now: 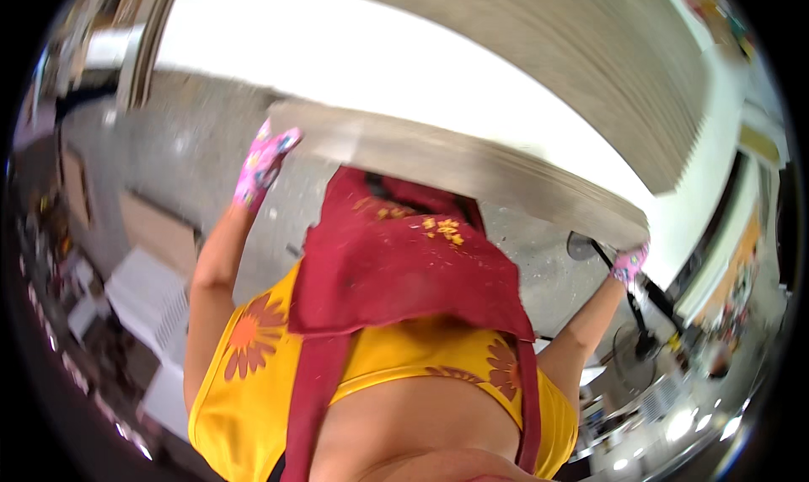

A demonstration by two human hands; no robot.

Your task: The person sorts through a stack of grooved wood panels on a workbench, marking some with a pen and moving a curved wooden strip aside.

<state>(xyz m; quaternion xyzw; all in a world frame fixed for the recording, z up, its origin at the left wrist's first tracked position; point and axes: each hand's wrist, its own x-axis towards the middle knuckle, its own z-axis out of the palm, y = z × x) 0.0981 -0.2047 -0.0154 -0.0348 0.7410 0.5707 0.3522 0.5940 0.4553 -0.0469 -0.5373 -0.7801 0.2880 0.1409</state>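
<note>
A stack of long, thin grey-brown boards [472, 166] spans the space in front of my body, at the near edge of a white tabletop [278, 40]. My left hand [265, 166], in a pink patterned glove, holds its left end, thumb and fingers around the corner. At the right end, my right hand [630, 261], gloved alike, is closed on the boards, its fingers partly hidden behind them. Motion blurs the stack. Farther back on the tabletop lies a larger pile of similar boards [556, 56].
A pedestal fan [636, 351] stands near my right arm. Flat panels [156, 233] and white boxes [147, 292] lie on the grey concrete floor [190, 136] to the left. More boards [143, 48] stand at the far left. A maroon apron [413, 267] hangs in front of me.
</note>
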